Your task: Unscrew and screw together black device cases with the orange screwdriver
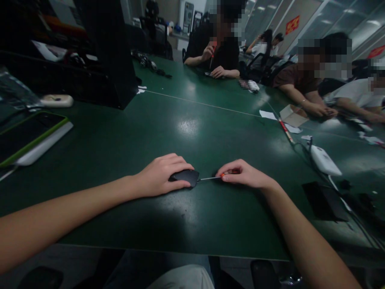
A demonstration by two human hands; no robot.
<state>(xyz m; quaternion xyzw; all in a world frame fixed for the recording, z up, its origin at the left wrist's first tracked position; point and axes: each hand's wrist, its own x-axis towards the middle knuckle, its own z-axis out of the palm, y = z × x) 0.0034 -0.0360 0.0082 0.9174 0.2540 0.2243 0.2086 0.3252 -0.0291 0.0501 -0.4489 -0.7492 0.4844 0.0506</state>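
On the green table [144, 224], my left hand [164, 172] is closed around a black computer mouse [187, 177], fingers on top and thumb along its near side. To the right, my right hand [245, 173] grips a screwdriver by its red-orange handle [223, 175], much of which is hidden by the fingers. The thin metal shaft [209, 178] lies nearly level and points left. Its tip meets or nearly meets the right end of the mouse; exact contact cannot be made out.
A green-edged device [33, 134] sits at left, near a black upright frame [116, 56]. At right are a white power strip [325, 159], cables, a black flat piece [325, 200] and a cardboard box [293, 115]. Across the table a person [195, 52] holds a red screwdriver; others sit at right.
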